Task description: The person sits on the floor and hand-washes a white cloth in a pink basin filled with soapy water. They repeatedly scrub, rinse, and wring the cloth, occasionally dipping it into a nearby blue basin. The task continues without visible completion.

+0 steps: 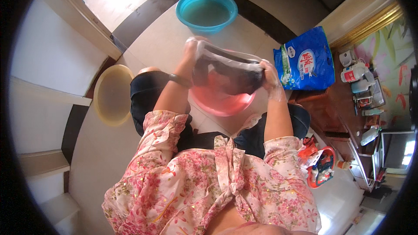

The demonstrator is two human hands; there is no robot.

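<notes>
A dark wet cloth item [225, 68], blurred by motion, is stretched between my two hands. Whitish suds run along its top edge. My left hand [194, 48], foamy over the fingers, grips one upper corner. The opposite corner is in my right hand [270, 76], which has suds down to the wrist. Below the cloth a pink plastic basin [222, 105] stands on the floor between my knees. The cloth hides the basin's far part and most of what is inside.
Beyond my hands a turquoise basin [207, 28] holds cloudy water. A yellowish basin [112, 121] stands at left. On the right are a blue detergent bag [318, 60], a wooden cabinet [329, 109] with bottles, and a red basket [332, 156] of small items.
</notes>
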